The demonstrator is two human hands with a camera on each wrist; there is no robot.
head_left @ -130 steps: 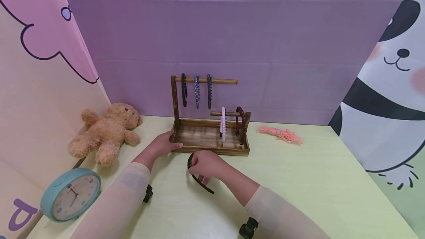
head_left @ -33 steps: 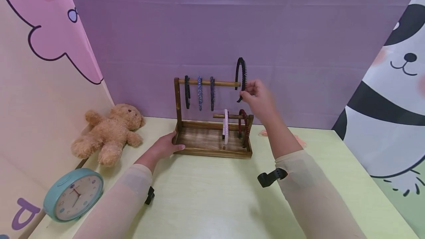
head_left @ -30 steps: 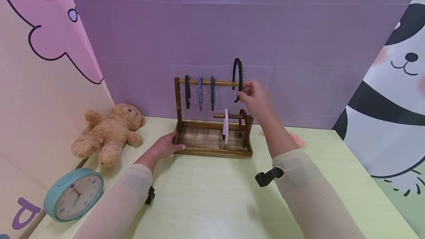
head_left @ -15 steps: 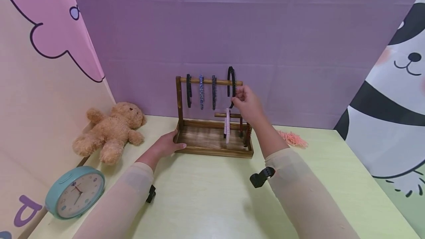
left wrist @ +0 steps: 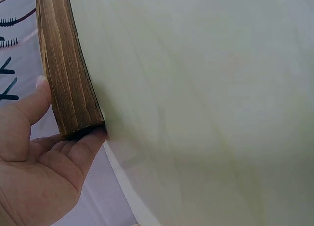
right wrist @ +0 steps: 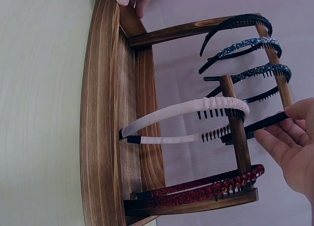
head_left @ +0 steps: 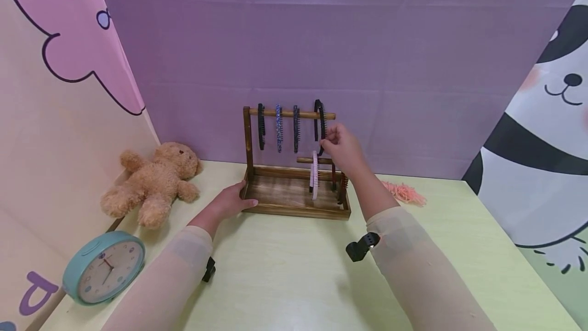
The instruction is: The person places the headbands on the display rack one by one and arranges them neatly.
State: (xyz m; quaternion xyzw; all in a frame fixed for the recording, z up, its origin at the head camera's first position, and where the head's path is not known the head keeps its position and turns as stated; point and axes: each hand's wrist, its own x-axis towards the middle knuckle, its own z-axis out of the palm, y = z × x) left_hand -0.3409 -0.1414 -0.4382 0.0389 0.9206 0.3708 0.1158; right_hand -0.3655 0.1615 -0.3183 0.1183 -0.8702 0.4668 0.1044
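Note:
My right hand (head_left: 342, 148) pinches a black toothed headband (head_left: 322, 129) by its lower end, and the band loops over the free right end of the rack's upper bar (head_left: 305, 114). My left hand (head_left: 227, 202) grips the left end of the wooden headband rack (head_left: 294, 212), thumb over the tray's front edge, fingers round the corner. Three more headbands hang on that bar: a black one (head_left: 261, 126), a blue glittery one (head_left: 278, 129) and a dark glittery one (head_left: 296, 129). From the lower bar hang a pale pink headband (head_left: 314, 175) and a dark red headband (right wrist: 211, 189), partly behind my right hand in the head view.
A brown teddy bear (head_left: 156, 183) lies left of the rack, with a teal clock (head_left: 105, 268) in front of it. A bundle of coral yarn (head_left: 404, 193) lies right of the rack, partly behind my right forearm. A purple backdrop (head_left: 413, 55) stands behind.
My right hand has carried the black headband up from the table, then leftward and down onto the upper bar. The left hand stays on the rack.

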